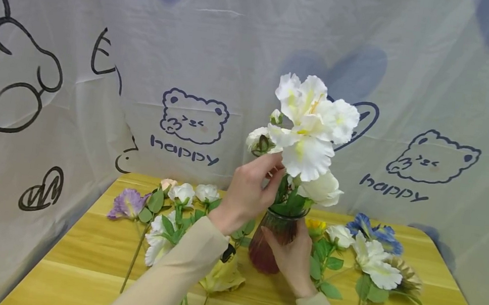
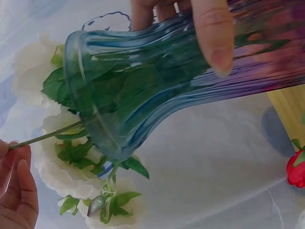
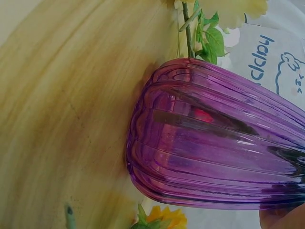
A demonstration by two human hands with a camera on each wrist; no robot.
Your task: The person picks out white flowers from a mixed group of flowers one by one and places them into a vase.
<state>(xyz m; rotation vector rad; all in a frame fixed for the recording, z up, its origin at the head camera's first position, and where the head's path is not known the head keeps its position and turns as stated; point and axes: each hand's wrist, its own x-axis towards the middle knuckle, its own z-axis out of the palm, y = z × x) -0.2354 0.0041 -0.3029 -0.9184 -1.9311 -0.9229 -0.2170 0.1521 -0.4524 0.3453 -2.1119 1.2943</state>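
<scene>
A ribbed glass vase point(image 1: 266, 244), purplish red low down and blue-green at its flared rim, stands on the table. My right hand point(image 1: 293, 260) grips its side, thumb and fingers round the glass. Above the rim, my left hand point(image 1: 251, 191) pinches a thin green stem point(image 2: 45, 138) that runs into the vase mouth. A large ruffled white iris point(image 1: 314, 125) rises directly over those fingers. White roses point(image 1: 322, 187) with green leaves also stand in the vase, one of them beside the left hand. Stems show through the glass.
On the wooden table point(image 1: 85, 255) lie a purple flower point(image 1: 128, 204), white roses point(image 1: 182, 193) and a yellow flower point(image 1: 225, 275) to the left. Blue flowers point(image 1: 374, 232) and a white flower point(image 1: 377, 263) lie on the right. A printed cloth point(image 1: 245, 71) hangs behind.
</scene>
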